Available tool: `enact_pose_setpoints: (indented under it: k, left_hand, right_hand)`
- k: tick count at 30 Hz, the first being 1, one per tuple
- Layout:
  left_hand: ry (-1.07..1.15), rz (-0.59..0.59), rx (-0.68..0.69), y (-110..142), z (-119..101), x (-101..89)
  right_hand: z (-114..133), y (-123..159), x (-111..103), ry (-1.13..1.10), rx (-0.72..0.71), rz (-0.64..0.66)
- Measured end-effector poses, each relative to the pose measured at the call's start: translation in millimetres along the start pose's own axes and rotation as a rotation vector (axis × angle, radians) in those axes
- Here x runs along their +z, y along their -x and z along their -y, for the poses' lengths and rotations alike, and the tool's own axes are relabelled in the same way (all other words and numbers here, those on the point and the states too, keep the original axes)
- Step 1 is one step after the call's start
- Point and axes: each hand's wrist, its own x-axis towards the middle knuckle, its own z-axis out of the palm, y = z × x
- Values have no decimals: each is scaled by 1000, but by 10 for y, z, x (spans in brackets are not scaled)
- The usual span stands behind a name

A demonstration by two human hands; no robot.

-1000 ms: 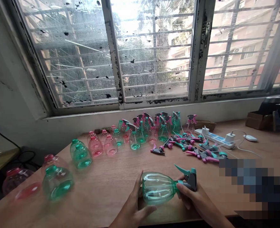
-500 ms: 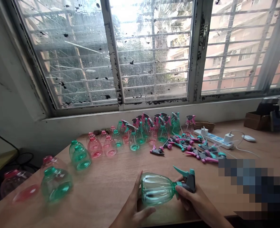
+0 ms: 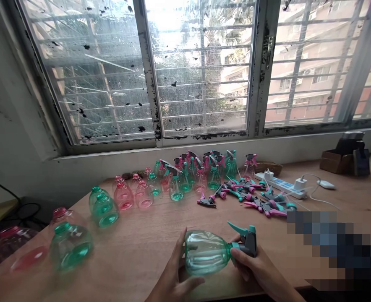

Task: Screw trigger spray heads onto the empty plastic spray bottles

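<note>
A green plastic spray bottle [image 3: 204, 252] lies on its side in both hands, held over the near part of a wooden desk [image 3: 147, 247], with its teal-and-grey trigger head [image 3: 249, 242] at the neck, pointing right. The left hand [image 3: 176, 277] cups the bottle's body, fingers spread wide around it. The right hand [image 3: 253, 266] closes narrowly around the neck, just under the trigger head. Farther along the desk, loose pink and teal trigger heads [image 3: 251, 195] lie in a heap beside rows of pink and green bottles [image 3: 185, 180], near a white power strip [image 3: 280, 186].
</note>
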Motion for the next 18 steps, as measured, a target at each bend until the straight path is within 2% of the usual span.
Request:
enact_pose_setpoints:
  k: [10,18]
  left_hand:
    - [-6,15,-44,55,-316,99]
    - [-45,6,-28,44,-247,89]
  right_hand:
    - [-18,-12,-17,-9,9,4]
    - [39,3,11,-47,1,-20]
